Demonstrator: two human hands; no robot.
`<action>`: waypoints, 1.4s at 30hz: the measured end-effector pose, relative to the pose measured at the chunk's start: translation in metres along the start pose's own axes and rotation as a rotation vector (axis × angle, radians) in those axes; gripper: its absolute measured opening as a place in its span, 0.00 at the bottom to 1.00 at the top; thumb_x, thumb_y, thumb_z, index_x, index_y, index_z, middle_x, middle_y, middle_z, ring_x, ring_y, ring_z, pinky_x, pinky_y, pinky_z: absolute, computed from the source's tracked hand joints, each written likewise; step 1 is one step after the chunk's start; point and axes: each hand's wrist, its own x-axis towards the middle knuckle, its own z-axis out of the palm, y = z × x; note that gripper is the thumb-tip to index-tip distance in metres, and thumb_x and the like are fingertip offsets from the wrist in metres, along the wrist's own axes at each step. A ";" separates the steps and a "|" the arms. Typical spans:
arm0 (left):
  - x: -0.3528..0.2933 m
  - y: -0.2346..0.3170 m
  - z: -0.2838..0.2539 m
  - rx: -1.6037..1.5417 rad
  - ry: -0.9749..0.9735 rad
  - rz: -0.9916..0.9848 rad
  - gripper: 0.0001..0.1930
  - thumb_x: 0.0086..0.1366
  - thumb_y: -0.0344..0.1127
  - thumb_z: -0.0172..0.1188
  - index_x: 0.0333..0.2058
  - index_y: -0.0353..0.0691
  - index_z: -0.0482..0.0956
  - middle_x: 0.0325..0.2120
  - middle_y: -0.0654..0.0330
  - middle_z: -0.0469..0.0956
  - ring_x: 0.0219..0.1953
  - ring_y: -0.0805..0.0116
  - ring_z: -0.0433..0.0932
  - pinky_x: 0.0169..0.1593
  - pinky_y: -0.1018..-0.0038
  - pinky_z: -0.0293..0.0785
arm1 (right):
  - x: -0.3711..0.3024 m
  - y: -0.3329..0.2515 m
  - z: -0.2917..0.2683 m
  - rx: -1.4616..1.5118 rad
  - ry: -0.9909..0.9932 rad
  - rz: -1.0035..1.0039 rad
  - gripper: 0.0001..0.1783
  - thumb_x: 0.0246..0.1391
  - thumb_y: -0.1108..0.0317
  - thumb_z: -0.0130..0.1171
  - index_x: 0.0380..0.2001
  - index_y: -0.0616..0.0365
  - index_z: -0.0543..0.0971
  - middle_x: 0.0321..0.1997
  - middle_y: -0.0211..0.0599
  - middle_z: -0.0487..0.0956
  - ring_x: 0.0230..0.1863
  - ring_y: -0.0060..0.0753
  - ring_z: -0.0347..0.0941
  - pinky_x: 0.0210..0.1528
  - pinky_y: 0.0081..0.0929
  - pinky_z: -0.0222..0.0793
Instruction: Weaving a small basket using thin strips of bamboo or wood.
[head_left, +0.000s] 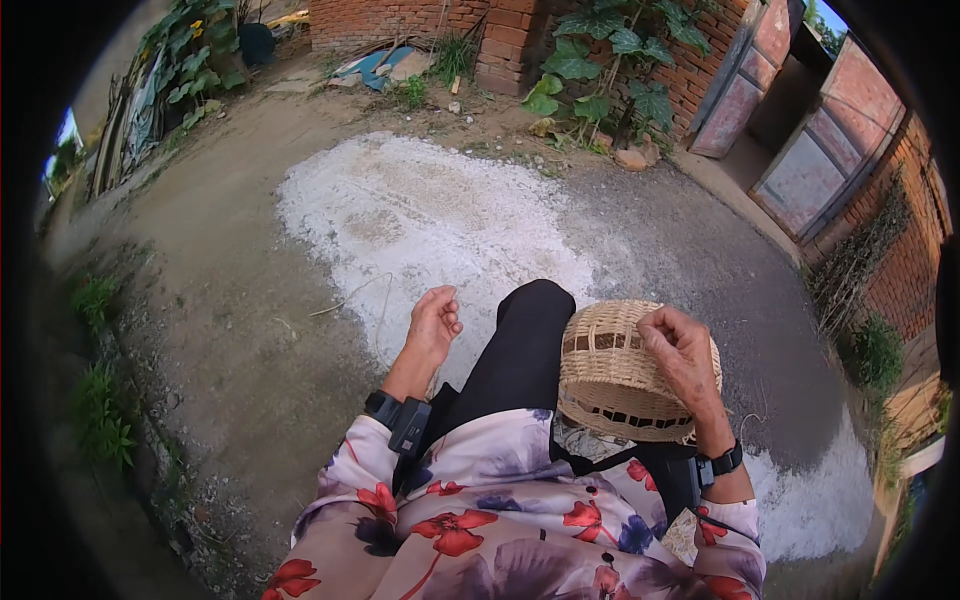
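A pale woven basket (600, 375) leans tilted by my right leg, a band of dark gaps running around its side. Over its upper right part lies my right hand (683, 355), fingers curled closed against the weave; the fingertips and thumb are partly hidden. My left hand (434, 325) is raised apart from the basket, left of my dark-trousered knee (535, 300). Its fingers are curled in, and whatever they may hold is too small to make out. A thin pale strand (352, 297) shows on the ground close to that hand.
White powdery material (440, 215) covers the ground ahead, beside grey paving (680, 230). Leafy vines (600, 65) climb a brick wall (510, 45). At the far right, a metal double door (830, 140) stands ajar. Weeds (105, 410) grow at left.
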 end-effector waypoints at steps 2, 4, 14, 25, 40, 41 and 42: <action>0.013 0.018 -0.042 0.024 0.119 0.037 0.06 0.62 0.37 0.63 0.32 0.50 0.73 0.20 0.71 0.72 0.19 0.80 0.68 0.24 0.79 0.66 | 0.000 0.000 0.000 0.035 -0.015 0.017 0.05 0.57 0.71 0.57 0.30 0.62 0.77 0.23 0.20 0.70 0.24 0.13 0.62 0.27 0.17 0.60; 0.025 0.027 -0.092 0.026 0.207 0.030 0.05 0.63 0.36 0.62 0.33 0.49 0.74 0.20 0.70 0.72 0.19 0.80 0.68 0.23 0.79 0.67 | -0.001 0.003 0.000 0.075 0.000 0.002 0.05 0.57 0.71 0.58 0.30 0.62 0.77 0.23 0.21 0.71 0.24 0.13 0.61 0.27 0.17 0.61; 0.000 -0.030 -0.275 0.214 0.659 -0.168 0.03 0.64 0.35 0.56 0.31 0.48 0.75 0.18 0.69 0.73 0.16 0.77 0.69 0.20 0.76 0.69 | -0.003 0.052 -0.047 -0.405 0.398 0.051 0.08 0.61 0.68 0.54 0.38 0.62 0.76 0.39 0.32 0.73 0.40 0.26 0.67 0.48 0.26 0.64; 0.028 -0.077 -0.292 0.186 0.468 -0.440 0.32 0.66 0.46 0.59 0.65 0.55 0.57 0.45 0.50 0.76 0.34 0.64 0.79 0.33 0.70 0.79 | -0.009 0.065 -0.037 -0.249 0.377 0.275 0.14 0.66 0.64 0.43 0.40 0.65 0.73 0.42 0.38 0.71 0.46 0.30 0.67 0.55 0.27 0.59; 0.107 -0.083 -0.295 0.458 0.749 0.004 0.17 0.64 0.36 0.56 0.51 0.39 0.72 0.42 0.57 0.79 0.42 0.65 0.80 0.42 0.71 0.74 | -0.008 0.063 -0.033 -0.326 0.381 0.260 0.13 0.65 0.67 0.42 0.42 0.66 0.73 0.44 0.39 0.72 0.49 0.33 0.67 0.57 0.29 0.59; 0.104 -0.072 -0.293 0.456 0.755 0.024 0.17 0.64 0.36 0.56 0.51 0.39 0.72 0.42 0.57 0.79 0.42 0.65 0.80 0.42 0.71 0.74 | -0.005 0.061 -0.031 -0.313 0.371 0.262 0.13 0.66 0.67 0.42 0.41 0.65 0.73 0.43 0.39 0.72 0.48 0.31 0.67 0.56 0.28 0.60; 0.102 -0.056 -0.277 0.402 0.748 0.086 0.15 0.63 0.33 0.56 0.49 0.40 0.71 0.38 0.58 0.79 0.38 0.67 0.80 0.40 0.73 0.74 | -0.004 0.060 -0.030 -0.312 0.377 0.251 0.13 0.66 0.67 0.42 0.41 0.65 0.73 0.43 0.39 0.72 0.48 0.31 0.67 0.56 0.28 0.60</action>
